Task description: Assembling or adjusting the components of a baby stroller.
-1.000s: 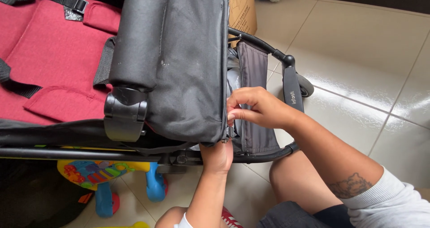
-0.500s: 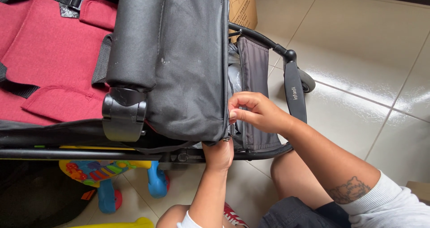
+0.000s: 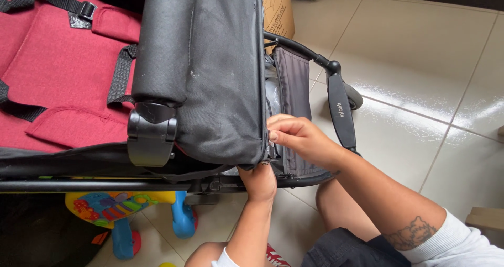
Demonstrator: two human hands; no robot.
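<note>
Head view is showing the right hand [image 3: 299, 138] pinching the edge of the black fabric stroller canopy [image 3: 210, 67] at its lower right corner, while the left hand [image 3: 258, 180], gripping from directly below, is holding that same seam, which runs vertically.

A colourful plastic toy [image 3: 113, 209] with blue legs stands on the floor under the frame. A brown cardboard box [image 3: 278, 7] is at the top, near the pale glossy floor tiles [image 3: 420, 62]. A small beige corner [image 3: 485, 220] shows at the right edge.
</note>
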